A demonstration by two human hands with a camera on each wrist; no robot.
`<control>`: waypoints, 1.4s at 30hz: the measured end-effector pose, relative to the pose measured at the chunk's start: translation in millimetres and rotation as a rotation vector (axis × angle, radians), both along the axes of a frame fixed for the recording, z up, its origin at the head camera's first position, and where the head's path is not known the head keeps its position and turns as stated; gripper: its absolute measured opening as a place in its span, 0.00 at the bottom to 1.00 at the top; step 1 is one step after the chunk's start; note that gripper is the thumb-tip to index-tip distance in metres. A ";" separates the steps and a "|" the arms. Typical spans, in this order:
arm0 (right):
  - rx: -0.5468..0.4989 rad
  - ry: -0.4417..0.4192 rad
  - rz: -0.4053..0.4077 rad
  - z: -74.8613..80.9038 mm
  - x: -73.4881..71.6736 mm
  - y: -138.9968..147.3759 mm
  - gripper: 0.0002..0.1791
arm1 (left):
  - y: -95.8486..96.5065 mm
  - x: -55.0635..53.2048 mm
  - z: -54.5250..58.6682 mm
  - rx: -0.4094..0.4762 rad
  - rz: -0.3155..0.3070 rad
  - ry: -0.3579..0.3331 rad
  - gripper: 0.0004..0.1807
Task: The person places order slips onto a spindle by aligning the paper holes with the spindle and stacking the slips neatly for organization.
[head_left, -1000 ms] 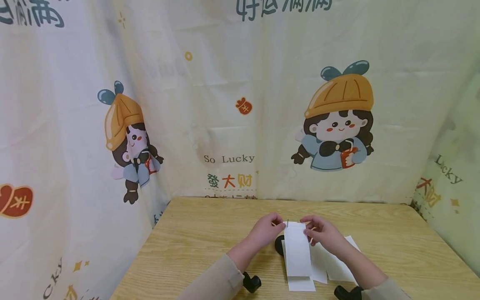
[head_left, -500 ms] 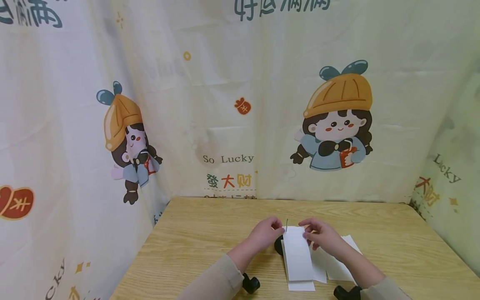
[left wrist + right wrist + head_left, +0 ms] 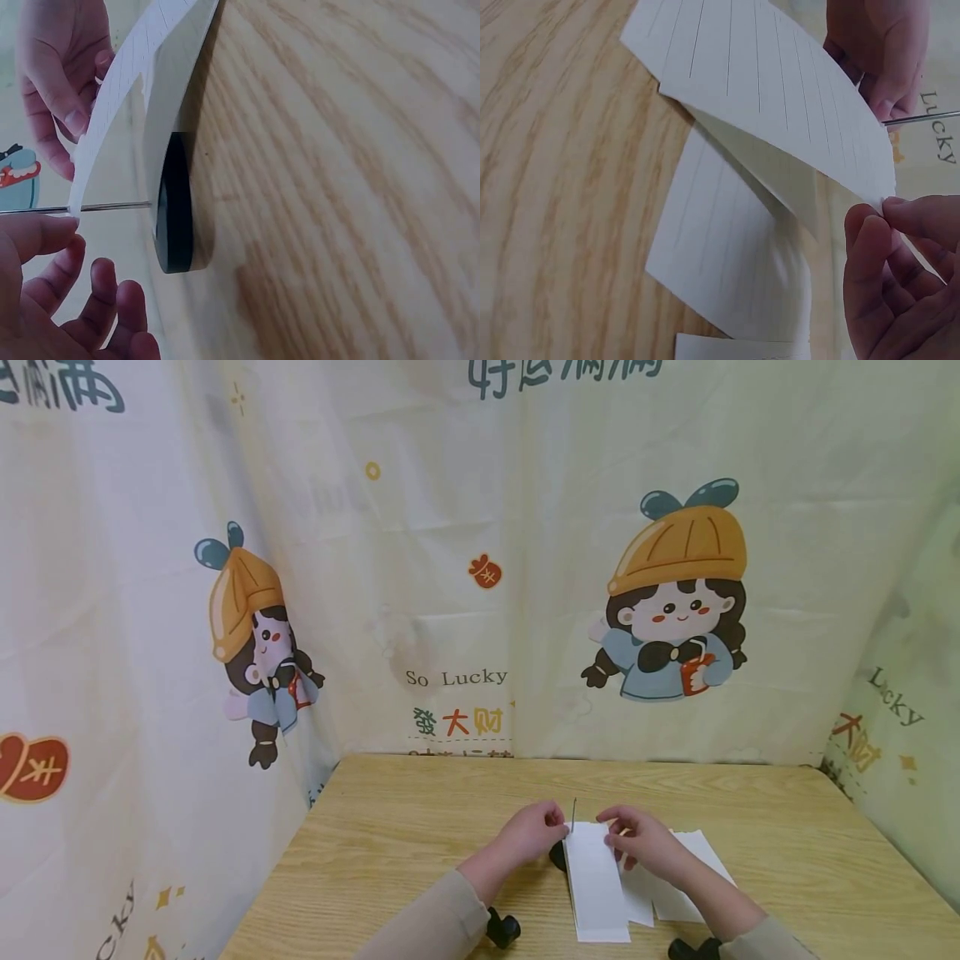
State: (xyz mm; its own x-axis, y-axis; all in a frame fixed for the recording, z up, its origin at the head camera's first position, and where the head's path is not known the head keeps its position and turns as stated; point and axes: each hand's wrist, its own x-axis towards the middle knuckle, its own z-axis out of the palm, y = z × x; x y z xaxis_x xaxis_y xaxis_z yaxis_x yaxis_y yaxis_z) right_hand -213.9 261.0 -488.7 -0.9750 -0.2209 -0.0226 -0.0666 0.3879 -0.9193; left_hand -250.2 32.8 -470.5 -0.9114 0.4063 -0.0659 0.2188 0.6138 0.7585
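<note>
A patterned curtain [image 3: 435, 568] hangs around the back and sides of the wooden counter [image 3: 405, 843], and everything in hand sits toward the counter's near edge. From where I stand, the person's 2 hands work together over it. The left hand [image 3: 532, 833] pinches the top edge of the sheet [image 3: 597, 885] between thumb and finger, right next to the spike; the right hand [image 3: 647, 843] pinches the opposite top corner, so each grip is closed on paper. The sheet, ruled and white, comes down toward the near side of the counter, its top end bowed up off the stack. On the person's right lie at least 2 loose sheets [image 3: 675, 897], off the spike and, by the look of it, not yet dealt with. Underneath, at least 1 lower sheet [image 3: 169, 105] lies over the black base [image 3: 178, 225], seemingly already pushed right down; how many are stacked there I cannot tell. Thinnest of all is the metal spike [image 3: 116, 205], standing up from the base and coming through the sheet near the left thumb. I'd call this sheet about halfway done: pierced, but with a clear gap left between its top end and the base.
</note>
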 end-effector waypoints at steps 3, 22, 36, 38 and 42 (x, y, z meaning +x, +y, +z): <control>0.007 -0.006 0.000 -2.5 0.4 -0.1 0.19 | 0.2 0.1 -2.0 -0.022 -0.008 -0.012 0.07; 0.172 0.018 -0.072 -10.9 2.6 -6.4 0.15 | 5.5 -2.2 -12.8 -0.154 -0.033 0.067 0.10; 0.246 0.031 -0.090 -13.4 3.7 -10.0 0.14 | 8.2 -1.2 -19.9 -0.298 -0.022 0.169 0.13; 0.252 0.032 -0.094 -12.7 3.9 -10.9 0.14 | 8.5 -1.1 -19.6 -0.322 -0.020 0.184 0.13; 0.264 0.032 -0.102 -12.3 4.2 -12.5 0.14 | 9.2 -1.6 -20.7 -0.366 -0.023 0.218 0.14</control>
